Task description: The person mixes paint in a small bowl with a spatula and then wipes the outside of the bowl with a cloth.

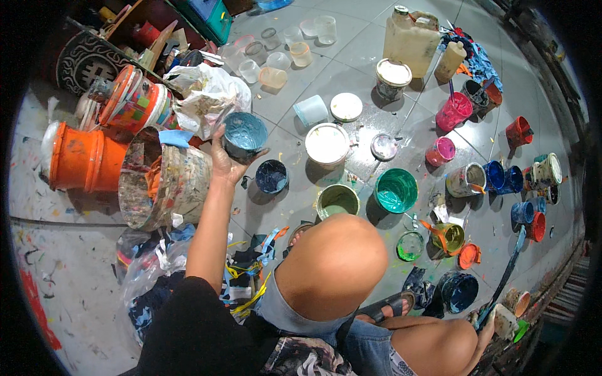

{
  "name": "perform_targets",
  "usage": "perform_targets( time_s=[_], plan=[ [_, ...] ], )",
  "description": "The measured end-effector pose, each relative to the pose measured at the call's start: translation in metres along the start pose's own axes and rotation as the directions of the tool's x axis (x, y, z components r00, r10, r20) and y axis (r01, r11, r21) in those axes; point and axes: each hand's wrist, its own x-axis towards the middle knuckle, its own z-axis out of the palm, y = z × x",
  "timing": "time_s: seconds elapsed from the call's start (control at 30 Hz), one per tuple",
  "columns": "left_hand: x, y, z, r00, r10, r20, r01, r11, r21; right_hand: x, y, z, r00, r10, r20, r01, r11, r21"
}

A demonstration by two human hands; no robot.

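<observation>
"What's nearest?"
"A black sleeve (200, 319), then a raised knee (332, 260)."
"And the right hand (485, 340)?"
"Low at the right, its fingers together round the lower end of a blue-smeared stick (509, 268), which slants up over the floor (370, 44)."
"The left?"
"That hand (224, 161) is stretched forward, thumb and fingers clamped on a cup (242, 151) of grey-blue paint, held up near the bucket (188, 188)."
"Beyond it?"
"A dark blue pot (272, 178) just beside, a green pot (396, 190) rightward, then a white-lidded tub (327, 145). Farthest, clear cups (273, 78) and a jug (411, 50)."
</observation>
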Motion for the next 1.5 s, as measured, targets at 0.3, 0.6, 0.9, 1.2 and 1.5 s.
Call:
perform_targets(
  time_s=[0.3, 0.6, 0.9, 1.2, 1.5],
  plan=[
    [0.105, -0.047, -0.073, 0.976, -0.203, -0.071, 0.211, 0.969, 0.129, -0.011, 0.014, 0.0, 0.992, -0.001, -0.125, -0.028, 0.972, -0.233],
    [0.137, -0.074, -0.14, 0.958, -0.082, -0.273, 0.188, 0.903, 0.387, -0.029, 0.033, 0.006, 0.984, -0.022, -0.179, -0.051, 0.917, -0.396],
    [0.112, -0.06, -0.081, 0.664, 0.614, 0.427, -0.299, -0.305, 0.904, -0.078, 0.021, -0.019, 0.918, -0.098, -0.385, -0.147, 0.816, -0.559],
    [-0.042, -0.066, 0.239, 0.121, 0.031, 0.992, -0.981, -0.148, 0.124, -0.071, -0.001, -0.05, 0.94, -0.315, -0.133, -0.056, 0.242, -0.969],
    [-0.173, -0.368, 0.272, 0.079, -0.699, 0.711, -0.797, 0.384, 0.467, -0.044, 0.016, -0.075, 0.965, -0.262, -0.024, -0.022, 0.009, -1.0]
  ],
)
